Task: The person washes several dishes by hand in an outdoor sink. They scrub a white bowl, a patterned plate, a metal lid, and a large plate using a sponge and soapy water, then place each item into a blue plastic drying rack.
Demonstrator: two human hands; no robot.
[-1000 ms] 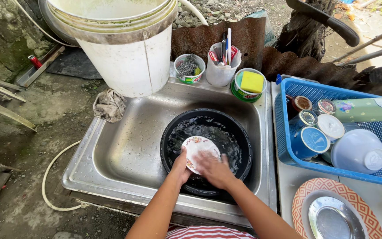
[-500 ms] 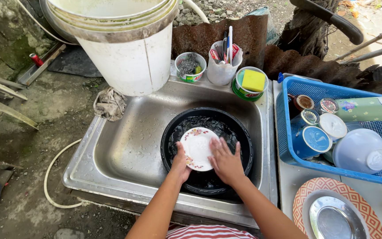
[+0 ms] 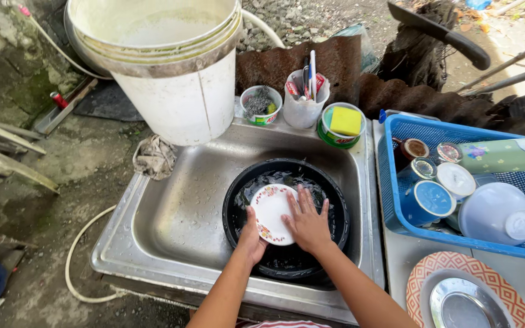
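Plate, small, white and flower-rimmed, sits tilted over the water inside a black basin that fills the right half of a steel sink. From the head view, the left hand grips the plate's lower edge, thumb on top and fingers hidden beneath, while the right hand lies flat on the plate's right side with fingers spread apart, covering part of its face. Behind the sink stands a large white bucket, and just right of it along the back rim are a small tub of scouring wool, a clear cup of utensils and a green tub with a yellow sponge. A crumpled rag rests at the sink's left corner. To the right, well apart from the hands, a blue basket holds cups and bowls, and an orange-patterned plate with a metal lid on it lies in front of the basket.
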